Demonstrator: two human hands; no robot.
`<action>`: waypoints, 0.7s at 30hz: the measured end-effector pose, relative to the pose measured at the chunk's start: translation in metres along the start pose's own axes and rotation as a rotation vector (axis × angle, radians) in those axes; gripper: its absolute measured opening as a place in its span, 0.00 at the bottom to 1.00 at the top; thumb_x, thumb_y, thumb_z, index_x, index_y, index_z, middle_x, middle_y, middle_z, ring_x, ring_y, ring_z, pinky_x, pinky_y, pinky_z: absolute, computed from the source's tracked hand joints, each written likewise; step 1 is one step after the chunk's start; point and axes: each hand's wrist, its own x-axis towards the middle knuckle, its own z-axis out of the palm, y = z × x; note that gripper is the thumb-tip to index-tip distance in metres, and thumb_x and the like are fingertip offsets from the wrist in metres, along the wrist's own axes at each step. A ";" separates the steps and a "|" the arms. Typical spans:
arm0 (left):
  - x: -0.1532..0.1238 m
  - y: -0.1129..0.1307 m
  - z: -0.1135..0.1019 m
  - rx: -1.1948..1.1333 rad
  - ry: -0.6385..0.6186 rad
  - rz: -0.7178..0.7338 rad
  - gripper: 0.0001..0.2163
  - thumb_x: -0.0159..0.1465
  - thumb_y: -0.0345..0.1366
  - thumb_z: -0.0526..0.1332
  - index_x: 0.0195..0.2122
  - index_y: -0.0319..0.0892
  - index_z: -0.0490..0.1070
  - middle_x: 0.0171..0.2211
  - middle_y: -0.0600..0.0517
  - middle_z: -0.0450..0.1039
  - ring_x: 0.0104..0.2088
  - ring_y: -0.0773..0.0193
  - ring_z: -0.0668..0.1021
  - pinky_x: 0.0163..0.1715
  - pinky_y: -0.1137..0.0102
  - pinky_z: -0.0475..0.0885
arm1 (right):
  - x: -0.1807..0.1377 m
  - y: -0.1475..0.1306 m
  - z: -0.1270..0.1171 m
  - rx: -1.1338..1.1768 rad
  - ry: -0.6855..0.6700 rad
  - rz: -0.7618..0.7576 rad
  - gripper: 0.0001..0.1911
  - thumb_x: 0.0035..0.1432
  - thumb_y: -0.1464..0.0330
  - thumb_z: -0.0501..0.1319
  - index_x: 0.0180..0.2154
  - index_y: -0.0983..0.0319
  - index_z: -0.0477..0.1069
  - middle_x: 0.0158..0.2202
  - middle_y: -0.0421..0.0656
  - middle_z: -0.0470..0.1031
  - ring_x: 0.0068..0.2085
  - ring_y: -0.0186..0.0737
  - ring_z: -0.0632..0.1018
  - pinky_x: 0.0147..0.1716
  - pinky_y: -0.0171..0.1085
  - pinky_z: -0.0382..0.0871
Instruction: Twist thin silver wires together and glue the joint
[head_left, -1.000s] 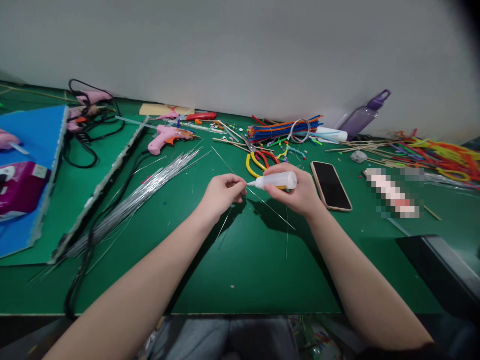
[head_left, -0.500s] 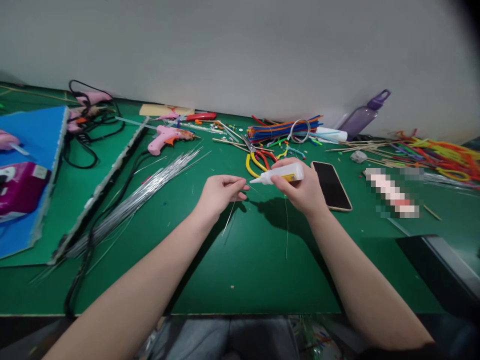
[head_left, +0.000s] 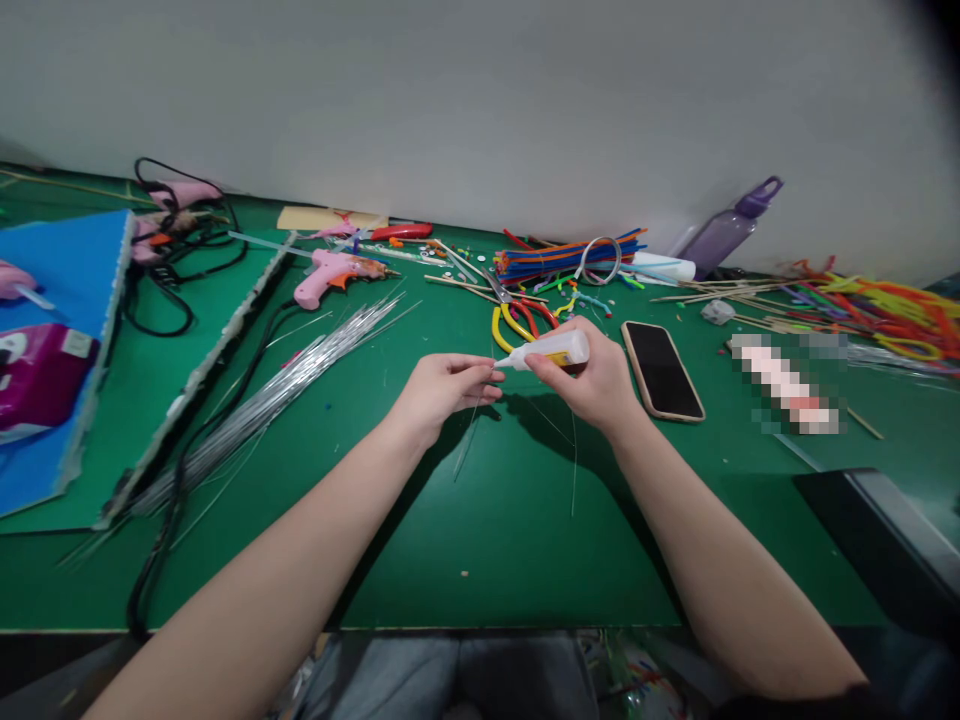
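My right hand [head_left: 596, 375] is wrapped round a small white glue bottle [head_left: 551, 352] with a yellow label, tilted nearly flat. Its narrow nozzle points left and reaches the fingertips of my left hand [head_left: 450, 390]. Thumb and forefinger of that hand pinch a thin silvery wire [head_left: 466, 440], which slants down below the fingers; its upper end is too fine to follow. Another thin wire [head_left: 575, 470] lies on the table below my right hand. Just beyond both hands are scissors [head_left: 510, 318] with yellow and red handles, partly covered by the bottle and right hand.
A bundle of silvery wires [head_left: 300, 375] lies left, near a pink glue gun [head_left: 330, 275] and its black cord. A phone [head_left: 661, 370] rests to the right. Behind are pipe cleaners [head_left: 562, 262] and a purple bottle [head_left: 724, 235]. A blue board [head_left: 60, 260] stands far left.
My right hand has moved the glue bottle a little to the left, bringing its nozzle to my left fingertips. The wire's lower end has shifted slightly right.
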 end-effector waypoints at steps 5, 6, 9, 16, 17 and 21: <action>-0.001 0.000 0.001 -0.011 0.000 -0.007 0.05 0.58 0.26 0.63 0.36 0.33 0.75 0.32 0.47 0.79 0.24 0.70 0.79 0.32 0.73 0.76 | 0.000 -0.003 0.000 0.001 0.017 -0.022 0.14 0.52 0.57 0.65 0.33 0.60 0.68 0.26 0.38 0.72 0.24 0.32 0.70 0.23 0.33 0.62; -0.001 0.001 0.001 -0.015 0.000 -0.007 0.05 0.58 0.26 0.64 0.35 0.33 0.75 0.32 0.47 0.79 0.24 0.71 0.79 0.32 0.73 0.76 | 0.000 -0.004 0.000 0.000 0.025 -0.026 0.14 0.52 0.57 0.65 0.32 0.60 0.68 0.25 0.38 0.72 0.24 0.32 0.70 0.23 0.33 0.62; -0.001 0.000 0.000 -0.022 -0.001 -0.005 0.04 0.58 0.26 0.64 0.35 0.33 0.75 0.32 0.47 0.79 0.24 0.71 0.79 0.33 0.73 0.76 | 0.000 -0.005 0.000 -0.009 0.041 -0.031 0.13 0.53 0.58 0.64 0.32 0.60 0.67 0.24 0.37 0.71 0.23 0.31 0.68 0.23 0.34 0.61; 0.000 -0.001 -0.001 -0.023 -0.020 -0.005 0.05 0.58 0.26 0.64 0.35 0.34 0.75 0.33 0.47 0.79 0.25 0.71 0.79 0.33 0.72 0.76 | -0.001 -0.004 0.003 -0.002 0.059 -0.014 0.12 0.53 0.58 0.64 0.32 0.60 0.68 0.24 0.37 0.70 0.24 0.32 0.68 0.24 0.34 0.61; 0.001 -0.001 -0.001 -0.024 -0.024 -0.006 0.05 0.58 0.26 0.64 0.35 0.34 0.75 0.33 0.47 0.79 0.25 0.71 0.78 0.33 0.72 0.76 | -0.001 -0.004 0.003 0.000 0.061 -0.010 0.12 0.53 0.59 0.64 0.32 0.60 0.68 0.24 0.37 0.70 0.24 0.32 0.68 0.24 0.34 0.61; 0.000 -0.001 -0.001 -0.032 -0.032 -0.012 0.04 0.58 0.26 0.64 0.35 0.34 0.75 0.32 0.48 0.79 0.25 0.71 0.78 0.33 0.73 0.76 | -0.002 -0.003 0.003 0.013 0.057 -0.008 0.12 0.53 0.59 0.64 0.32 0.60 0.68 0.25 0.37 0.70 0.25 0.32 0.68 0.25 0.34 0.62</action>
